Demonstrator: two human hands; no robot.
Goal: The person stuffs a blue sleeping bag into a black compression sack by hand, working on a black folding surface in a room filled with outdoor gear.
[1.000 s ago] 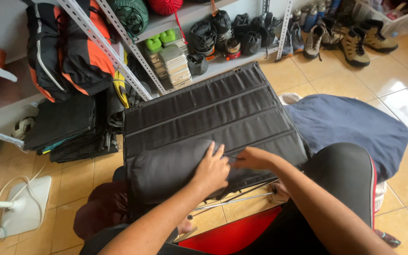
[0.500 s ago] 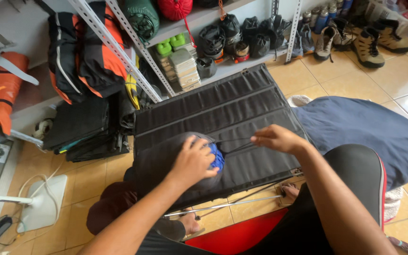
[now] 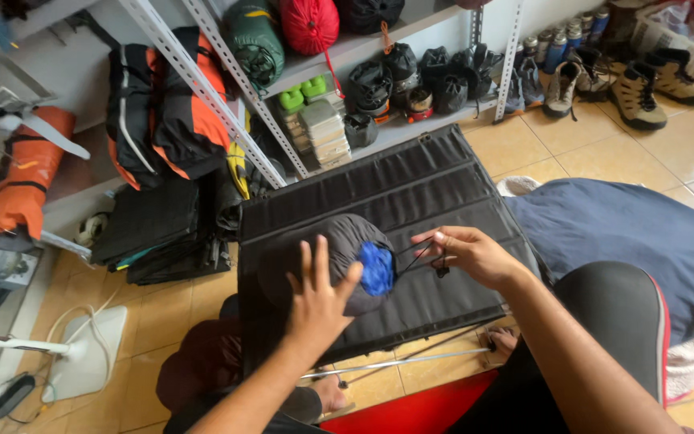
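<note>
Two hands at work: left hand (image 3: 320, 291), fingers spread wide, presses the grey stuff sack (image 3: 315, 253); right hand (image 3: 466, 251) fingers pinch its black drawcord (image 3: 413, 259). Blue fabric (image 3: 377, 268) bulges from the sack's mouth. Sack lies on a black padded mat (image 3: 411, 193).

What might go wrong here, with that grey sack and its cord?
The blue fabric bulges from the mouth of the grey sack, so it might slip out. The right hand pinches a thin cord that could slide free. The left hand lies flat, fingers spread, so the sack may roll on the black mat.
</note>
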